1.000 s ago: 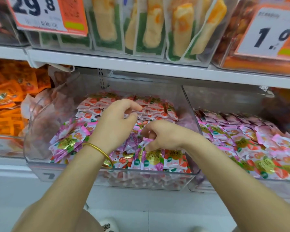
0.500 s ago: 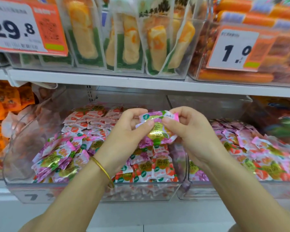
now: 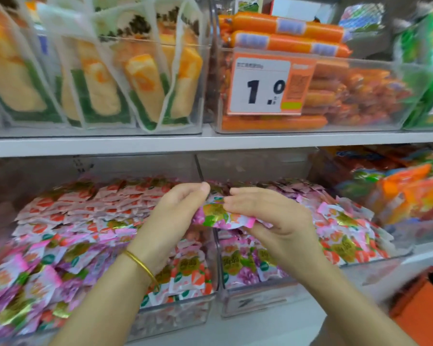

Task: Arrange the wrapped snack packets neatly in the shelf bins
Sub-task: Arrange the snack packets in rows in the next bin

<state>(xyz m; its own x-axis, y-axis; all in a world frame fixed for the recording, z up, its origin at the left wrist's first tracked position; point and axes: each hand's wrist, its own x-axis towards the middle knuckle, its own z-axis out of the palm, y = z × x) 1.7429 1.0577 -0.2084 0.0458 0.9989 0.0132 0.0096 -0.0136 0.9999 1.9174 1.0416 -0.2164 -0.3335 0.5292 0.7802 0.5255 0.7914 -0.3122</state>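
Head view: left hand (image 3: 171, 221) and right hand (image 3: 280, 226) curl their fingers (image 3: 240, 204) round pink-and-gold wrapped snack packets (image 3: 218, 217), above 2 clear plastic shelf bins (image 3: 175, 314).

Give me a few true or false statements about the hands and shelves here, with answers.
The left hand and right hand hold a bunch of pink packets between them. True.
The gold bangle is on the right wrist. False: it is on the left wrist.
The price tag on the sausage bin reads 1.0. True.
The lower left bin is empty. False: it is full of packets.
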